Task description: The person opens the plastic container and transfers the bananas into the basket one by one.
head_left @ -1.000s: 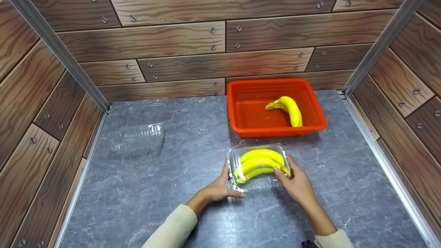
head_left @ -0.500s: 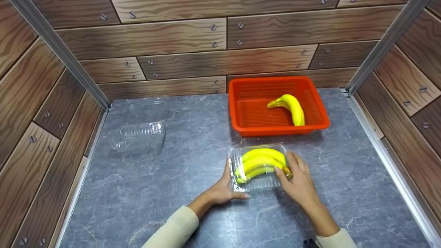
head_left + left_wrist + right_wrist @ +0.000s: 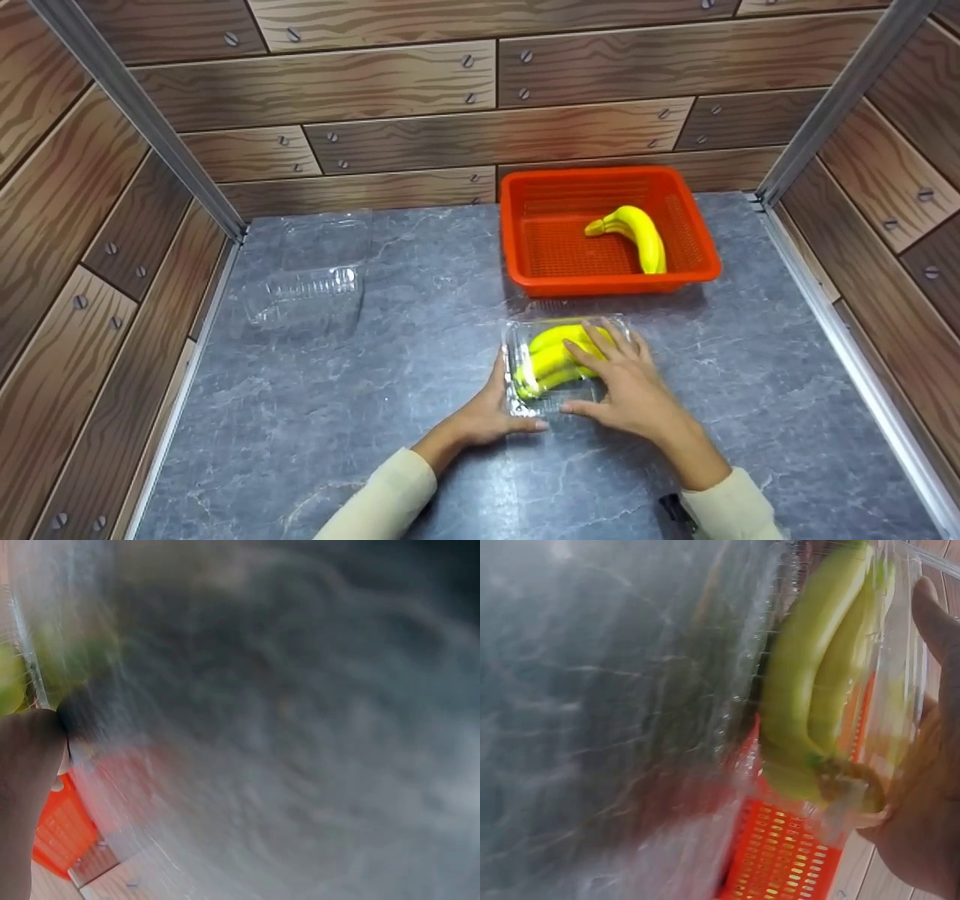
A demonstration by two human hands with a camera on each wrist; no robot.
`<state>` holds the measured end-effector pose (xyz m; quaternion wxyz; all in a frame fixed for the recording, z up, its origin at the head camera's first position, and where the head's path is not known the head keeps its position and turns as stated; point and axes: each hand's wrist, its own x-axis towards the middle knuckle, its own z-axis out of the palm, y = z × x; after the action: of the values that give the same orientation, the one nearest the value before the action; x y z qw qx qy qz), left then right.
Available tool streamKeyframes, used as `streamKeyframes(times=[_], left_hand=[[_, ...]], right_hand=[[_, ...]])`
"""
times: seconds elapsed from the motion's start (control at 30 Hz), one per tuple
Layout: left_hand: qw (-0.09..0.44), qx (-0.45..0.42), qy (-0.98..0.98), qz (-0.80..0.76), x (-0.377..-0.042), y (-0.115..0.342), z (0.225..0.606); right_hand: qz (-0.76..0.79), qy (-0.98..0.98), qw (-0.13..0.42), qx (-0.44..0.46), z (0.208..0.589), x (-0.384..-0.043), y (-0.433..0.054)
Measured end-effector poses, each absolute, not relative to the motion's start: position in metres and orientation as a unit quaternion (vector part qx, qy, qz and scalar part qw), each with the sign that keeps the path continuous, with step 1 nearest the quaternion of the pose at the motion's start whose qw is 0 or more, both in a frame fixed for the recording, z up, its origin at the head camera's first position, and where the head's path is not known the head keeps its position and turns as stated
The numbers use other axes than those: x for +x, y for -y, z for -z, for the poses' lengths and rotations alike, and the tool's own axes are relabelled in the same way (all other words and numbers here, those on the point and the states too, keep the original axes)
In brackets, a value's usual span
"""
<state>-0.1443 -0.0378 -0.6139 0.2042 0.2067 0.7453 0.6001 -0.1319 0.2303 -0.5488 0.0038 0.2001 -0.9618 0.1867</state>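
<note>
A see-through plastic clamshell box (image 3: 574, 397) lies on the grey marbled table in front of the basket. Inside it is a bunch of yellow bananas (image 3: 551, 364), also seen as bananas (image 3: 802, 682) through the plastic in the right wrist view. My left hand (image 3: 484, 411) holds the box's left side, thumb along the front edge and fingers at the side wall. Over the lid's right half my right hand (image 3: 634, 386) spreads its fingers, covering the stem end of the bananas in the head view. The left wrist view is mostly blurred, with the left thumb (image 3: 26, 780) at its edge.
Behind the box stands a red plastic basket (image 3: 615, 286) holding another bunch of bananas (image 3: 641, 234). A second see-through clamshell (image 3: 307, 289) sits with its lid raised at the back left. Wood-patterned walls (image 3: 390, 150) enclose the table's back and sides.
My right hand has gone from gripping the box's right end to lying spread over the lid. The banana stem end showed between its thumb and fingers before. The left hand stays at its side.
</note>
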Motion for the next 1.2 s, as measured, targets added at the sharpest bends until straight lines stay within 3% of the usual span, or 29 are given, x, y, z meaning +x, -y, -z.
streamKeyframes(times=[0.9, 1.2], left_hand=[[0.241, 0.165, -0.765, -0.574, -0.144, 0.041, 0.609], [0.222, 0.195, -0.753, -0.588, -0.146, 0.039, 0.611]], right_hand=[[-0.159, 0.972, 0.014, 0.171, 0.555, -0.133, -0.223], [-0.159, 0.973, 0.017, 0.168, 0.557, -0.132, -0.222]])
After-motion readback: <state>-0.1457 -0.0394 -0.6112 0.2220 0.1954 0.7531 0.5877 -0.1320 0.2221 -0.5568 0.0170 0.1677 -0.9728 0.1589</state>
